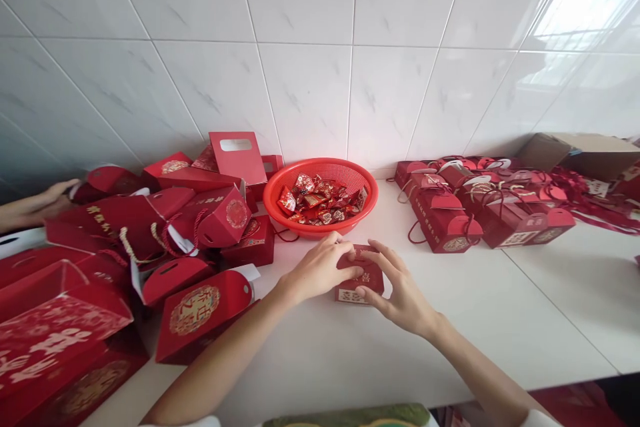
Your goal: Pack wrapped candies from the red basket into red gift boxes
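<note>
A small dark red gift box [369,273] with printed characters sits on the white tabletop, directly in front of me. My left hand [323,267] grips it from the left, thumb and fingers bent over its top. From the right, my right hand [400,287] holds the same box, fingers at the top's far edge and thumb near the front. Parts of the box top are hidden beneath my fingers. Just beyond stands a red plastic colander [370,203] with wrapped candies [320,200] inside.
Red gift boxes [205,313] are heaped on the left, where another person's hand [55,199] touches the pile. More red boxes with cord handles [445,220] stand in rows at right. A brown cardboard box [575,150] is behind them, against the tiled wall [305,93].
</note>
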A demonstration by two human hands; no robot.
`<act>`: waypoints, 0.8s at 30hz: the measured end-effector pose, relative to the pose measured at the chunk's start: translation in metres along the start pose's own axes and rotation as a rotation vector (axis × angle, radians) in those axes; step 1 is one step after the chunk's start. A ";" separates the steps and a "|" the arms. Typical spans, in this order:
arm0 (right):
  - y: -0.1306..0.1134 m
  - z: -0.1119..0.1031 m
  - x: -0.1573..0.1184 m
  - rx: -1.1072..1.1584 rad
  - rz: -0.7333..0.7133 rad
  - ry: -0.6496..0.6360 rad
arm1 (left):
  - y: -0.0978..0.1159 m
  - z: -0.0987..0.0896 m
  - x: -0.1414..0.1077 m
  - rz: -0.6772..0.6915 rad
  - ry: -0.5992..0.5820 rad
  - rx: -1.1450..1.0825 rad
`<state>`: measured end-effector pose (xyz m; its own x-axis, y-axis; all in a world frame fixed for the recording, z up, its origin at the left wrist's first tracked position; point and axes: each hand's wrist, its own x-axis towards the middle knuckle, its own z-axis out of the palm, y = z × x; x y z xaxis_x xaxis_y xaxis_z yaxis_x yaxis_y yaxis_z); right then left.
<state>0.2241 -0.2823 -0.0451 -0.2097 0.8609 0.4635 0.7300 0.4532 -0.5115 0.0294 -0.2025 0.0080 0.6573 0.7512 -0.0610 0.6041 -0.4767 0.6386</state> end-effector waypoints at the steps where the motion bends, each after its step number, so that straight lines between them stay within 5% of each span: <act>1: 0.001 0.001 -0.002 -0.032 0.007 0.009 | 0.002 0.003 0.000 -0.011 0.016 0.015; 5: 0.003 0.007 -0.010 -0.154 0.030 0.043 | 0.009 0.007 -0.002 -0.002 0.056 0.088; 11: -0.006 0.011 -0.019 -0.260 0.056 0.058 | 0.020 -0.001 -0.010 -0.029 -0.067 0.108; 17: -0.015 0.024 -0.027 -0.329 0.117 0.077 | 0.033 0.009 -0.016 -0.074 -0.016 0.283; 24: -0.015 0.031 -0.020 -0.370 0.131 0.160 | 0.026 -0.006 -0.018 0.039 -0.158 0.178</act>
<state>0.1974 -0.2990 -0.0689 -0.0174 0.8458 0.5332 0.9341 0.2040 -0.2931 0.0308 -0.2255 0.0304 0.7354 0.6566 -0.1676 0.6378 -0.5872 0.4984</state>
